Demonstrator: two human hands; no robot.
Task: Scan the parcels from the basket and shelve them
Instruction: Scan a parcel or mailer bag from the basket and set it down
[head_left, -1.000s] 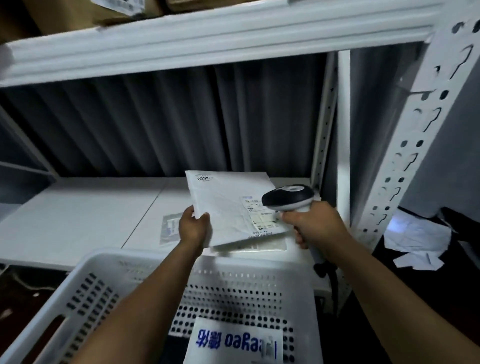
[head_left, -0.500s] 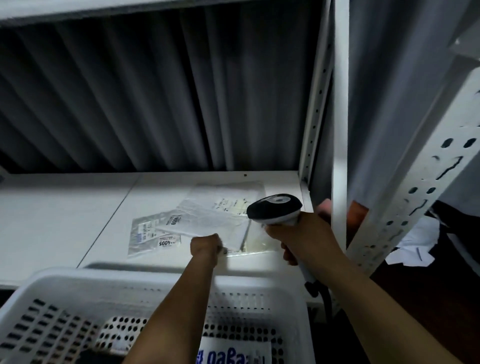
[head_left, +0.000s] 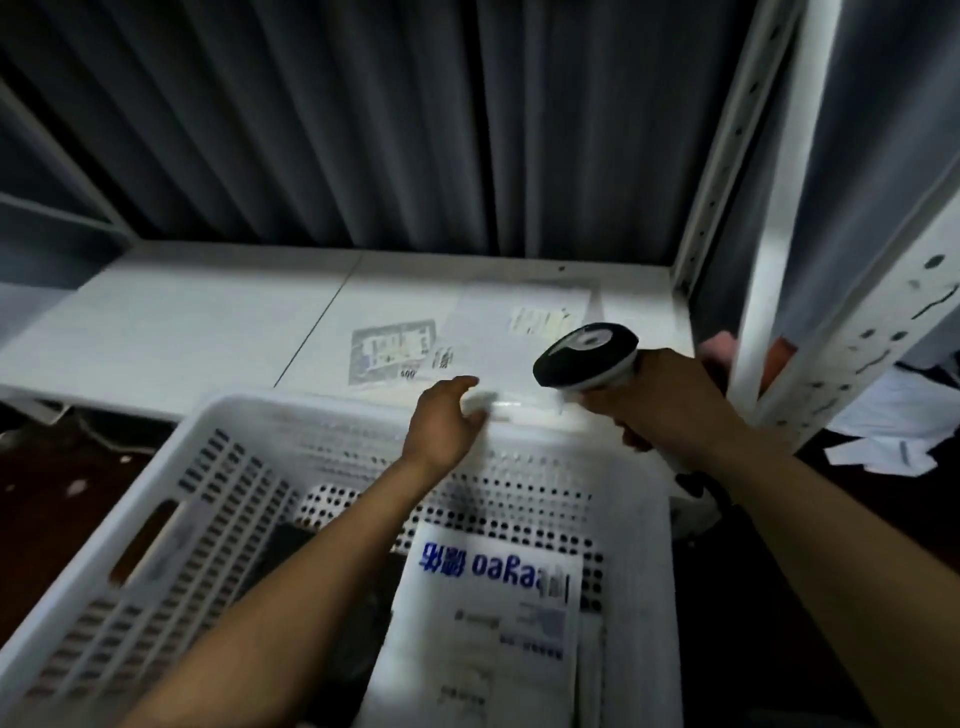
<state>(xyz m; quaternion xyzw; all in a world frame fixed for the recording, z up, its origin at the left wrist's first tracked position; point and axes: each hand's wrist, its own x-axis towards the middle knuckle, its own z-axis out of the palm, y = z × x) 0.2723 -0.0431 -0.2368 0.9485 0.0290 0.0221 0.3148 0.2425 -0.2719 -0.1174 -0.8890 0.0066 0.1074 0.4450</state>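
moved: white parcel (head_left: 519, 343) now flat on shelf (head_left: 182, 322), far right, atop other mailers (head_left: 392, 348); your left hand (head_left: 441, 421) let go, fingers loose at its near edge | right hand (head_left: 670, 400) wrapped round scanner (head_left: 584, 356) | tip: draw left hand back into basket (head_left: 171, 467) for blue-print parcel (head_left: 488, 623), keep label up for the scanner

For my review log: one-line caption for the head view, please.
Right hand grips a barcode scanner, open left hand hovers by the basket; flat parcels lie on the white shelf.
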